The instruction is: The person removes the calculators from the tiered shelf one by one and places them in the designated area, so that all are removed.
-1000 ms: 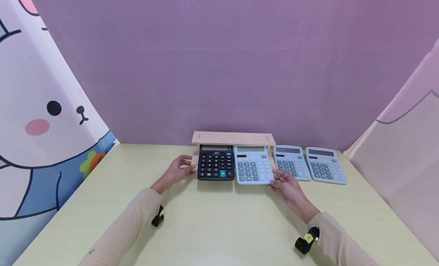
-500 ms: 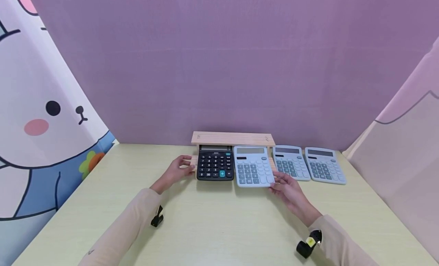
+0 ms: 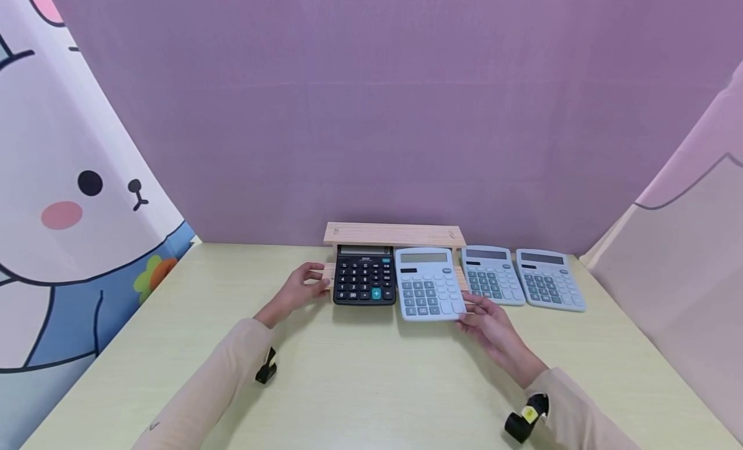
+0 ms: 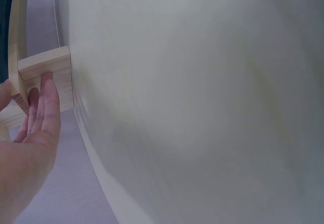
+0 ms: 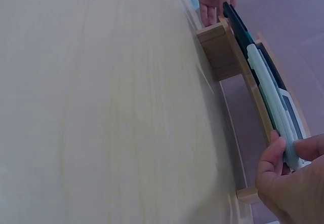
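My left hand [image 3: 297, 294] grips the left end of a small wooden shelf [image 3: 395, 234], thumb on one side of its front board [image 4: 18, 77] and fingers on the other. A black calculator [image 3: 364, 277] stands tilted on this shelf, right beside that hand. My right hand [image 3: 495, 332] pinches the lower right corner of a light blue calculator [image 3: 431, 282], thumb on its face and fingers behind. In the right wrist view, this calculator [image 5: 271, 97] appears edge-on, leaning over the shelf's front board. Its upper end is close under the shelf's top plank.
Two more light blue calculators [image 3: 493, 276] [image 3: 550, 279] lie side by side on the table [image 3: 371, 385], right of the shelf. Behind the shelf rises a purple cloth backdrop [image 3: 371, 115]. A cartoon-printed cloth [image 3: 87, 263] hangs at the left.
My right hand has drawn the light blue calculator slightly toward me, its lower edge now further below the black one's. The left hand and the shelf have stayed in place.
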`<state>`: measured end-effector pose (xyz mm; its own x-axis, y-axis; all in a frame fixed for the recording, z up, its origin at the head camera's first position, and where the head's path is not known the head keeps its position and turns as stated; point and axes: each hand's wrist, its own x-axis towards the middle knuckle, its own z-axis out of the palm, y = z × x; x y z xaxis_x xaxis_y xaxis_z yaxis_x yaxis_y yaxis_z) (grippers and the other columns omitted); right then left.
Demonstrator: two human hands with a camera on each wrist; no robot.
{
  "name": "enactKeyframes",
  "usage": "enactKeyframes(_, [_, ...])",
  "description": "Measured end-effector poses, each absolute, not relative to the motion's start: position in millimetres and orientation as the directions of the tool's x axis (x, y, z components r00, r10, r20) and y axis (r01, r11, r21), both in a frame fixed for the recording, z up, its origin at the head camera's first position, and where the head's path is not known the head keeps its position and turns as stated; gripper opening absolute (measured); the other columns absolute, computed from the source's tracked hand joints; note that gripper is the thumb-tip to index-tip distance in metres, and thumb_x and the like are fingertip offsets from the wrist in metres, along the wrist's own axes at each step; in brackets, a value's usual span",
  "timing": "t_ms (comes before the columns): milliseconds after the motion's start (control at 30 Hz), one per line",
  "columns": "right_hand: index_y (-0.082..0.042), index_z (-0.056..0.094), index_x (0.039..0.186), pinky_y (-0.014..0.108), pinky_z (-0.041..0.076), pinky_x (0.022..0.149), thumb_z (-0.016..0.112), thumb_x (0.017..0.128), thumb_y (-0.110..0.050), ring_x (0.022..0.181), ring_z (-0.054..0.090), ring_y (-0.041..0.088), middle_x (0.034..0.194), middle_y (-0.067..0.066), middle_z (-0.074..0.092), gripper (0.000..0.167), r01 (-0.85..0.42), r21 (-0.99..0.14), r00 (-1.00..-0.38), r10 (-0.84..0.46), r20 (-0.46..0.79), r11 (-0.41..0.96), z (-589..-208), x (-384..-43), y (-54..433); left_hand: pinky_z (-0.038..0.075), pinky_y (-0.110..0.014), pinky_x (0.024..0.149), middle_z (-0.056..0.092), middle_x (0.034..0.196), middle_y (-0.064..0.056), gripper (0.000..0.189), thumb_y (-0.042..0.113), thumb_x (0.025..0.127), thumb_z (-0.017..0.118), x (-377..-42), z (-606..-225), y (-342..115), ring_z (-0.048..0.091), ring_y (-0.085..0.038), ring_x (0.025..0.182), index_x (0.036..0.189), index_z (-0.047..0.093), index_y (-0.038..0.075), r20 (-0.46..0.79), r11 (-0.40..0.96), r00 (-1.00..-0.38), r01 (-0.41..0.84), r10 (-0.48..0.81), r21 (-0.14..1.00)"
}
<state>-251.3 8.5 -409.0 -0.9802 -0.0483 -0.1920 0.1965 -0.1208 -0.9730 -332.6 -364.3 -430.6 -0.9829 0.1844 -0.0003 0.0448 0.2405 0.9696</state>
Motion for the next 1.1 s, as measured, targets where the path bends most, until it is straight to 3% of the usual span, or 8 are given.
enactKeyframes(800, [0.006, 0.028, 0.132, 0.023, 0.055, 0.082, 0.048, 0.083, 0.012, 0.083, 0.059, 0.01, 0.095, -0.001, 0.057, 0.053, 0.145, -0.981, -0.988, -0.071, -0.136, -0.13, -405, -244, 21, 0.057, -0.034, 0.085, 0.046, 0.116, -0.027, 0.049, 0.003, 0.09, 0.054, -333, -431, -363, 0.062, -0.039, 0.095, 0.133, 0.032, -0.008, 0.004, 0.226, -0.981, 0.049, 0.195, 0.973])
enactKeyframes(1100, [0.002, 0.032, 0.129, 0.021, 0.055, 0.079, 0.047, 0.084, 0.011, 0.083, 0.059, 0.008, 0.093, -0.004, 0.058, 0.048, 0.132, -0.983, -0.99, -0.065, -0.124, -0.129, -409, -238, 35, 0.058, -0.029, 0.082, 0.049, 0.117, -0.027, 0.047, 0.004, 0.09, 0.055, -334, -432, -364, 0.065, -0.03, 0.091, 0.131, 0.035, -0.007, 0.001, 0.263, -0.985, 0.046, 0.171, 0.964])
